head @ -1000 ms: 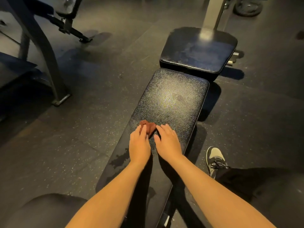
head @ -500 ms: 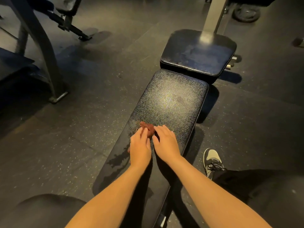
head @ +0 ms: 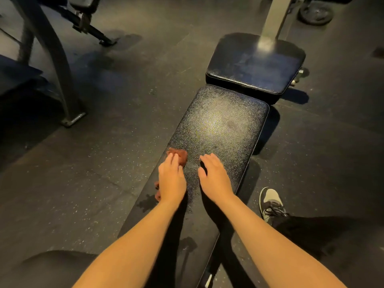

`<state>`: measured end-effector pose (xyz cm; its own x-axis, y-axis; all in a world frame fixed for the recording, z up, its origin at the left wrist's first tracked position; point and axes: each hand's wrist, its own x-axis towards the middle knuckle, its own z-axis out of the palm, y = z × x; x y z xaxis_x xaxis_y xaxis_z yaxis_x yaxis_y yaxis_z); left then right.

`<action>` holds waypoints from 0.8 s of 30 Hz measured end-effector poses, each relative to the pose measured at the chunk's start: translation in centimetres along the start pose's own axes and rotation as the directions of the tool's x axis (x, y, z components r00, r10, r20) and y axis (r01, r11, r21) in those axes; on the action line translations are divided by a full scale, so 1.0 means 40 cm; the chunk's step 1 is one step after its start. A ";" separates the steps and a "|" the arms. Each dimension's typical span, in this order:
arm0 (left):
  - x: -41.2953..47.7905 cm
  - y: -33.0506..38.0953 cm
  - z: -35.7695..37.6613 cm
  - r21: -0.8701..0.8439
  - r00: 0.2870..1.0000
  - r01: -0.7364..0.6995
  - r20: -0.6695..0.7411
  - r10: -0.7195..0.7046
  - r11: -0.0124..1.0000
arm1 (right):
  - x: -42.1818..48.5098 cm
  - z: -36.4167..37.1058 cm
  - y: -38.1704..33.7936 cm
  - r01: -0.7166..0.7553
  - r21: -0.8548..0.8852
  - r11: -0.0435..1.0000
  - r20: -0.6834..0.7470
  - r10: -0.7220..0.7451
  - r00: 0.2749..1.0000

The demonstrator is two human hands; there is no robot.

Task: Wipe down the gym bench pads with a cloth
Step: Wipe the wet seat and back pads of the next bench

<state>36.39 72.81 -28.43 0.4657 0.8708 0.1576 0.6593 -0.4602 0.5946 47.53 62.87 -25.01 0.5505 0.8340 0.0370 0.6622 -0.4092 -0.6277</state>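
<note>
A long black bench pad [head: 220, 125] runs away from me, with a smaller dark seat pad [head: 255, 67] beyond it. A reddish-brown cloth [head: 180, 155] lies on the long pad near its left edge. My left hand [head: 171, 179] presses flat on the cloth with straight fingers; cloth shows past the fingertips and beside the wrist. My right hand [head: 214, 175] rests on the pad to the right of the cloth, fingers relaxed, holding nothing. Wet patches mark the pad near me.
A grey metal upright [head: 272, 19] rises behind the seat pad, with a weight plate [head: 316, 12] on the floor beside it. Another machine's frame [head: 56, 65] stands at the left. My shoe [head: 270, 202] is on the rubber floor right of the bench.
My hands have parted: the left hand has slid the cloth toward the pad's left edge, and the right hand has come off the cloth onto bare pad.
</note>
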 end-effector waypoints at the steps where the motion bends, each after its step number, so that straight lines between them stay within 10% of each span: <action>1: -0.015 0.012 0.012 -0.001 0.997 -0.068 0.035 0.068 0.998 | 0.010 -0.001 -0.003 0.000 0.012 1.000 -0.012 0.000 1.000; 5: -0.021 0.008 0.012 -0.026 0.977 -0.193 0.087 0.195 0.981 | 0.035 0.016 -0.032 -0.014 -0.017 1.000 -0.006 0.014 1.000; 13: 0.071 -0.063 -0.029 -0.074 0.988 0.153 -0.012 -0.154 0.985 | 0.027 0.036 -0.025 0.071 -0.144 0.987 0.098 -0.057 0.994; 24: -0.043 0.008 0.003 -0.028 0.982 -0.161 0.093 0.163 0.987 | -0.011 0.039 0.013 0.000 -0.076 0.997 -0.096 -0.007 0.995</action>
<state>35.86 71.13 -28.59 0.6199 0.7642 0.1780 0.5592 -0.5894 0.5830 46.85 62.88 -26.57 0.5919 0.7975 0.1164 0.6989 -0.4360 -0.5669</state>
